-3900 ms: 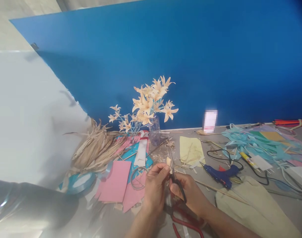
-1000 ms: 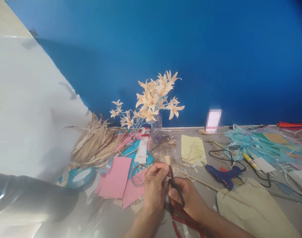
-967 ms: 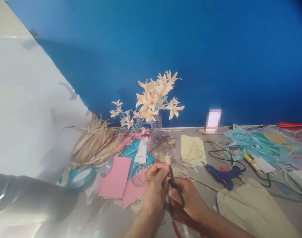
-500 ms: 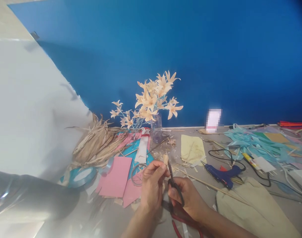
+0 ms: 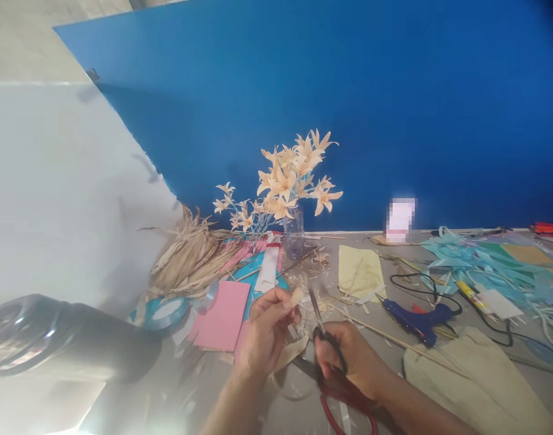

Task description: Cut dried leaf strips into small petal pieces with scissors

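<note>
My left hand (image 5: 269, 326) is closed, thumb and fingers pinching a small pale strip of husk (image 5: 297, 296) whose tip sticks out at the top. A longer pale strip (image 5: 293, 353) hangs below its fingers. My right hand (image 5: 346, 356) grips dark-handled scissors (image 5: 330, 345) with the blades pointing up, just right of the husk strip and apart from it. The blades are slightly blurred. Beneath my right hand lies a second pair of scissors with red handles (image 5: 328, 414), partly hidden by the hand.
Behind the hands stands a glass vase (image 5: 294, 232) of cream flowers (image 5: 283, 181). Dried husks (image 5: 181, 260), pink sheets (image 5: 222, 317) and a blue ribbon roll (image 5: 167, 314) lie left. A blue glue gun (image 5: 419, 320), cables, a yellow cloth (image 5: 360, 270) and teal ribbons (image 5: 457, 254) are right.
The scissors have moved away from the husk strip, my hands drawing a little apart. The longer strip below my left hand now shows. The whole view has shifted slightly.
</note>
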`<action>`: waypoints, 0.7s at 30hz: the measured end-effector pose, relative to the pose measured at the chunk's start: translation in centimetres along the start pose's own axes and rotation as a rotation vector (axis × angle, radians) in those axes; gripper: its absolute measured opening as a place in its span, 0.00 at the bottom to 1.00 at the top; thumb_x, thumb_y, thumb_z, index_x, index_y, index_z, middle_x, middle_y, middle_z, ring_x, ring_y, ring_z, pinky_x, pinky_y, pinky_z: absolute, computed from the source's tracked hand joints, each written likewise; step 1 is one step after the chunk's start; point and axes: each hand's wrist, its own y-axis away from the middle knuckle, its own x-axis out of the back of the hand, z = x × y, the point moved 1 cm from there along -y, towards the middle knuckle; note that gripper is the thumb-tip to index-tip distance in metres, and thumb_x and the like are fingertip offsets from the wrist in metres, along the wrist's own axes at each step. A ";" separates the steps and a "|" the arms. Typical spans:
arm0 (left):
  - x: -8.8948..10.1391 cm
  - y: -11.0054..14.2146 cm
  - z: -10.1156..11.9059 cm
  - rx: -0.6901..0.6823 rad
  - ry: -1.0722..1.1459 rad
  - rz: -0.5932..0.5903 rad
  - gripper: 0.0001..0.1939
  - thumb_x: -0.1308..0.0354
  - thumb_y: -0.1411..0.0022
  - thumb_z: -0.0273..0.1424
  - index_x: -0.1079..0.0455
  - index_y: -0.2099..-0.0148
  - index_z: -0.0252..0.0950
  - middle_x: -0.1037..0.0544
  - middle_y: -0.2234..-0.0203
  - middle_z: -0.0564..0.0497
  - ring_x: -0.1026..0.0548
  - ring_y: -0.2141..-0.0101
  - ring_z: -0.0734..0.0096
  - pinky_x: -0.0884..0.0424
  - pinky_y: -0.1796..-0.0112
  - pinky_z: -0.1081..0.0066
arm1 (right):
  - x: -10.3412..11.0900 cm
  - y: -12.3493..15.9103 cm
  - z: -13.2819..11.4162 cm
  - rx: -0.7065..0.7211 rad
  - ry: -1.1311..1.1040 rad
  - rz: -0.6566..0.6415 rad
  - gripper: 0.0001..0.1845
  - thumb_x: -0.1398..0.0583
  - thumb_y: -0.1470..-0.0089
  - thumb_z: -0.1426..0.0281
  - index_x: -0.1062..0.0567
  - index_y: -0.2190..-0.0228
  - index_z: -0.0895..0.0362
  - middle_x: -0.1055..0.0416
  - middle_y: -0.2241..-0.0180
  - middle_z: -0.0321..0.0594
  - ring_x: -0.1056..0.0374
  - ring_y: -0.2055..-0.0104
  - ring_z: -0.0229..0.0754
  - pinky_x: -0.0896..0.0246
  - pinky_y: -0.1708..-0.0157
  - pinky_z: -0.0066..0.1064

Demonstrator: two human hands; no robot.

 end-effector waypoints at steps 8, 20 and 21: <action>1.1 -0.2 0.2 0.344 -0.362 -0.370 0.06 0.35 0.56 0.29 0.29 0.77 0.32 0.28 0.86 0.51 0.33 0.81 0.74 0.42 0.75 0.73 | 1.6 -0.1 -1.5 0.019 -0.175 0.143 0.19 0.31 0.62 0.60 0.28 0.71 0.58 0.36 0.78 0.31 0.48 0.78 0.33 0.52 0.79 0.25; 0.3 -0.3 1.0 0.139 -0.161 -0.079 0.06 0.36 0.52 0.27 0.31 0.76 0.33 0.24 0.77 0.51 0.25 0.75 0.71 0.32 0.71 0.73 | 1.4 0.6 -1.7 0.049 0.051 -0.100 0.32 0.40 0.53 0.40 0.29 0.75 0.60 0.34 0.77 0.36 0.50 0.79 0.32 0.57 0.80 0.26; 0.3 -0.4 1.4 0.130 -0.165 -0.064 0.07 0.36 0.52 0.27 0.32 0.76 0.33 0.24 0.77 0.50 0.25 0.75 0.70 0.32 0.72 0.73 | 1.3 0.7 -1.7 0.038 0.062 -0.164 0.35 0.42 0.53 0.37 0.29 0.75 0.60 0.33 0.78 0.37 0.51 0.80 0.31 0.58 0.81 0.26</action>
